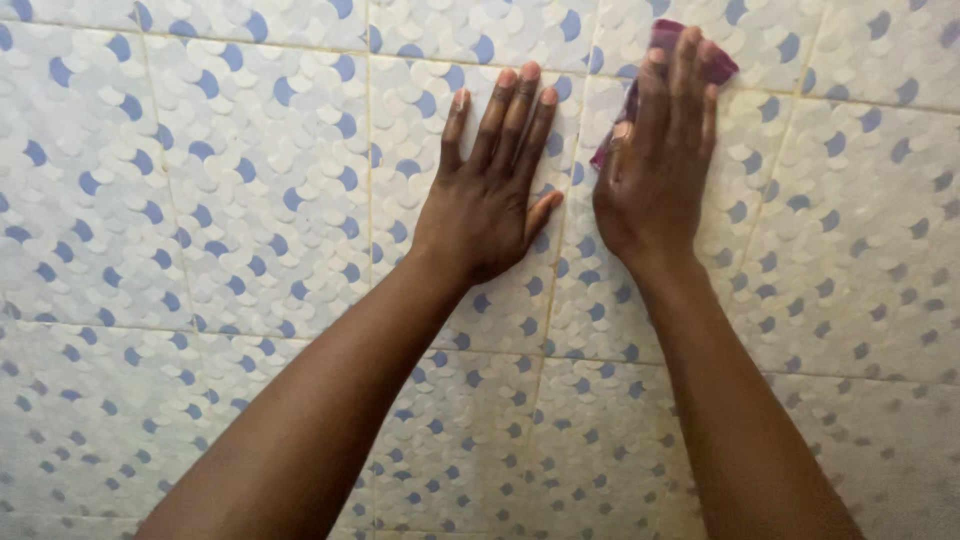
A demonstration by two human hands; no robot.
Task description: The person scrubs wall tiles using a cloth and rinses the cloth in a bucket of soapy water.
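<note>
A tiled surface [220, 200] with white and blue scale-shaped patterns fills the whole head view. My left hand [490, 180] lies flat on it, palm down, fingers spread and holding nothing. Just to its right, my right hand [660, 150] presses a dark purple cloth [718, 62] against the tiles. Most of the cloth is hidden under the palm and fingers; only its top corner and a strip along the left side show. Both forearms reach in from the bottom of the frame.
Thin yellowish grout lines [368, 180] run between the large tiles, crossing under and around both hands. Nothing else lies on the tiled surface.
</note>
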